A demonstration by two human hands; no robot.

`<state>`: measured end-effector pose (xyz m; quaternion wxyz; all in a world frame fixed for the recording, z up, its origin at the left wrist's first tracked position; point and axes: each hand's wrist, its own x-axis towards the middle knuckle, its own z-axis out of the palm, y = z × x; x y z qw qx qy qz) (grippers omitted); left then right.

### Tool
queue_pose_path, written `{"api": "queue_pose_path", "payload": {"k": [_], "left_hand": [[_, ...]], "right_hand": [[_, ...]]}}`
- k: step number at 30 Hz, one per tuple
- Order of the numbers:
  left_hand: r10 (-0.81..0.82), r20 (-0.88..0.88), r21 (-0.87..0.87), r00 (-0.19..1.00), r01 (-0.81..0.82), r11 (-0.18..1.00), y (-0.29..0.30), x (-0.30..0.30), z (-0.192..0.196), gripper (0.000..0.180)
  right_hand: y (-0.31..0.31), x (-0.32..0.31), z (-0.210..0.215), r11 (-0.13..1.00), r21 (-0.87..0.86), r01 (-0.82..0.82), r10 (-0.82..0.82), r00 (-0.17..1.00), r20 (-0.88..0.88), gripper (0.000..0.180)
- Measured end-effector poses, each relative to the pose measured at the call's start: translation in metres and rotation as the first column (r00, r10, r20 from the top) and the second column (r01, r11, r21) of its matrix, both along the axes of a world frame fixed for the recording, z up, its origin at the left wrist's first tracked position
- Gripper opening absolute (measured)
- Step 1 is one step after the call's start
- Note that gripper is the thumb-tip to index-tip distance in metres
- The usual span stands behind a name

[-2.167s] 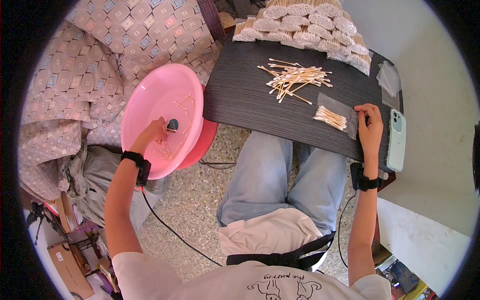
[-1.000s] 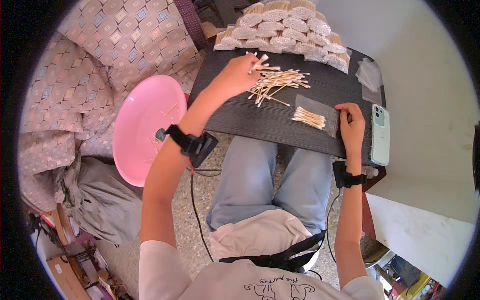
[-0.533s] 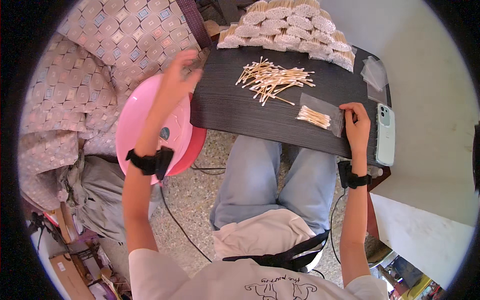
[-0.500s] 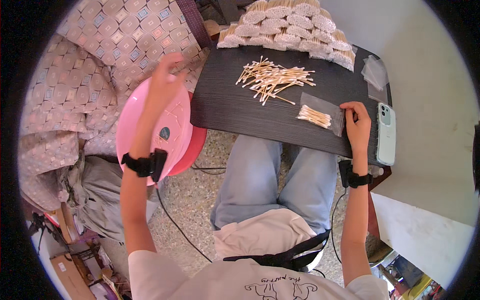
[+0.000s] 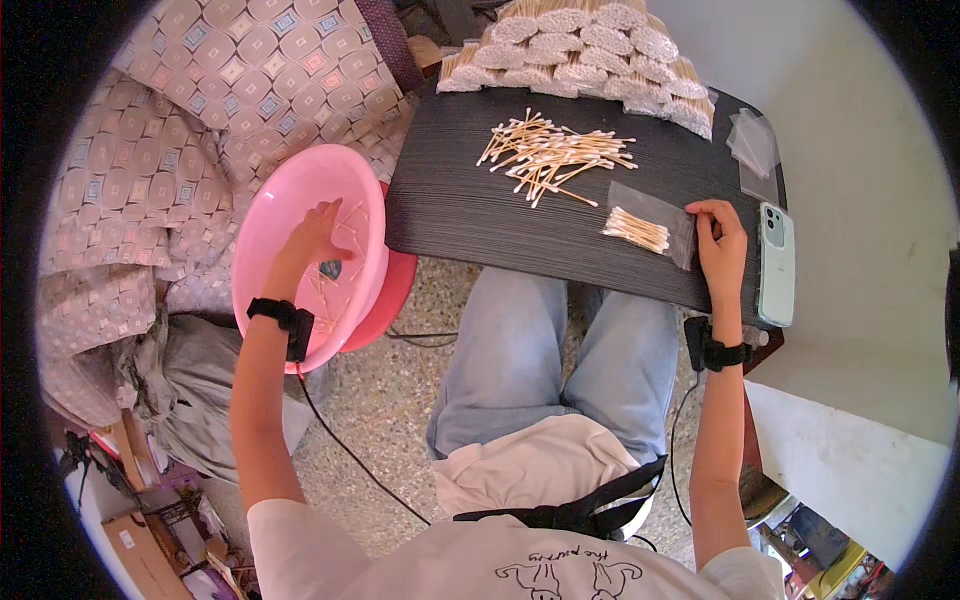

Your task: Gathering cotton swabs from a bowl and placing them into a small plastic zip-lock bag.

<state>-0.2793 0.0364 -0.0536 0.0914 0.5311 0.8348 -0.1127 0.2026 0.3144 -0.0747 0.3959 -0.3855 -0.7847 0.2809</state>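
Note:
My left hand [image 5: 312,240] is down inside a pink basin [image 5: 262,225], thumb and fingers apart, with no swab visible in its grasp. A few loose cotton swabs [image 5: 357,222] lie scattered on the basin's floor around it. On the black table my right hand [image 5: 722,240] pinches the edge of a small clear plastic bag [image 5: 680,235] between thumb and forefinger. That bag lies flat with a bundle of cotton swabs [image 5: 637,231] at its left end. Just beyond it is a loose heap of cotton swabs [image 5: 560,155] with white tips and pale sticks.
Packed swab bundles [image 5: 580,55] are stacked along the far edge of the black table [image 5: 470,225]. Empty clear bags [image 5: 752,145] lie at the right, with a pale green phone [image 5: 776,265] nearer me. A red stool [image 5: 395,300] stands under the basin.
My left hand has come down from above the basin's far rim into the basin. My right hand keeps its place at the bag's edge.

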Motion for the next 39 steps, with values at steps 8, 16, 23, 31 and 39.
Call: {"api": "queue_pose_path", "payload": {"k": [8,16,23,31,39], "left_hand": [[-0.022,0.24,0.089,0.971,0.0,0.996,0.012,-0.012,-0.024,0.085],[0.28,-0.034,-0.012,0.959,-0.281,0.96,0.043,0.03,-0.015,0.073],[0.27,0.13,0.017,0.954,-0.275,0.961,0.019,-0.011,-0.048,0.074],[0.154,0.176,0.325,0.972,-0.205,0.923,0.039,0.007,-0.053,0.057],[0.416,0.33,0.005,0.847,-0.442,0.897,0.042,0.001,-0.047,0.038]], "right_hand": [[-0.001,-0.002,0.001,1.0,-0.013,-0.012,0.012,1.0,-0.019,0.012],[0.002,0.007,-0.001,0.999,-0.021,0.024,-0.024,0.999,0.024,0.012],[0.001,0.001,-0.001,1.0,-0.026,-0.008,0.008,1.0,-0.01,0.012],[0.006,0.012,-0.003,0.999,0.001,0.033,-0.033,0.999,0.03,0.012],[0.002,0.006,-0.002,0.999,-0.014,0.029,-0.028,0.999,0.032,0.012]]}}
